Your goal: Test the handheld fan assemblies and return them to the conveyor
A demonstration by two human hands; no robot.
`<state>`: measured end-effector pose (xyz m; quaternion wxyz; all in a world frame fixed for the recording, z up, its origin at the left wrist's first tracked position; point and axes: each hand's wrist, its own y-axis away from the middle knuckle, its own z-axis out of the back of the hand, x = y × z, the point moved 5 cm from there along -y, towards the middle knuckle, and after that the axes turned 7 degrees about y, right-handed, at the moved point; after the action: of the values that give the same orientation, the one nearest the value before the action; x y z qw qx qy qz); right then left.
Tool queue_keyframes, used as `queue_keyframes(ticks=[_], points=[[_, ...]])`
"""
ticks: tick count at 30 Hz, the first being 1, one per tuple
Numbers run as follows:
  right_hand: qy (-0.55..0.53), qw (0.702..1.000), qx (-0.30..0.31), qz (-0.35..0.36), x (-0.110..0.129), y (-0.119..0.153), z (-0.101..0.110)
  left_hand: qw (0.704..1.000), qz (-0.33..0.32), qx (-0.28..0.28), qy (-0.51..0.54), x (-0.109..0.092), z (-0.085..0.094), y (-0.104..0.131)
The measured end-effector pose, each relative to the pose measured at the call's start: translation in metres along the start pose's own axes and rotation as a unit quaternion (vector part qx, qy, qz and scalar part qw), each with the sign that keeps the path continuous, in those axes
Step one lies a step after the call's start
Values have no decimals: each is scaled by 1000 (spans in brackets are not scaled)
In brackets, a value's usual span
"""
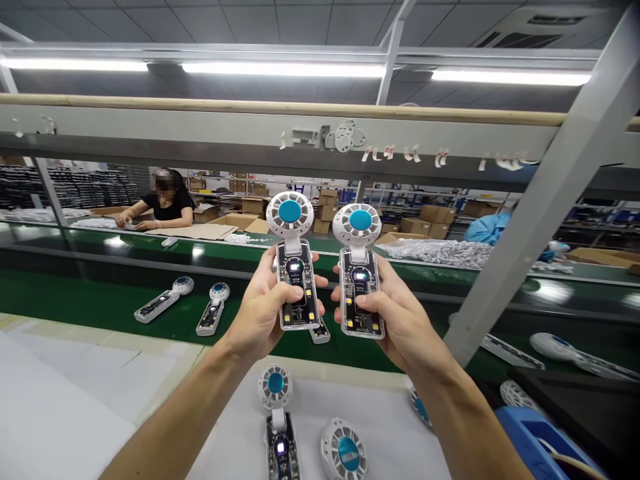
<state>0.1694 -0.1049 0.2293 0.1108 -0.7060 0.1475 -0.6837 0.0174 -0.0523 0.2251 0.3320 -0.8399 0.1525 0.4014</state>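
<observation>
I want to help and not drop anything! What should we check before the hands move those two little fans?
1. Left hand grips the left fan firmly: ok.
2. Right hand grips the right fan firmly: ok.
3. Both fans upright, heads on top: ok.
4. Fans apart, not touching: ok.
5. Both fans spinning: cannot tell.
6. Bare spot on the green belt below: ok.

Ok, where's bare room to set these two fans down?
White mat, near left: bare up to the fan lying at its centre. Green belt: bare left of the two fans lying there. Crowded: mat below the right hand, with fan heads; right edge has the blue bin.
</observation>
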Motion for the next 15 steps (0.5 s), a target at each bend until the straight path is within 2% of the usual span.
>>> queue_keyframes(ticks=[7, 9, 12, 13, 15], points=[[27, 998, -45, 17, 0, -1, 6, 1000, 8, 11, -4, -3, -4, 3], [-5, 998, -62, -1, -4, -1, 5, 1000, 14, 4, -14, 0, -4, 3], [-81, 994, -32, -73, -14, 2, -5, 997, -1, -37, -66, 6, 1, 0], [-71, 994, -29, -72, -14, 4, -6, 993, -23, -64, -101, 5, 5, -2], [4, 999, -46, -2, -7, 10, 1, 969, -104, -132, -181, -4, 14, -2]])
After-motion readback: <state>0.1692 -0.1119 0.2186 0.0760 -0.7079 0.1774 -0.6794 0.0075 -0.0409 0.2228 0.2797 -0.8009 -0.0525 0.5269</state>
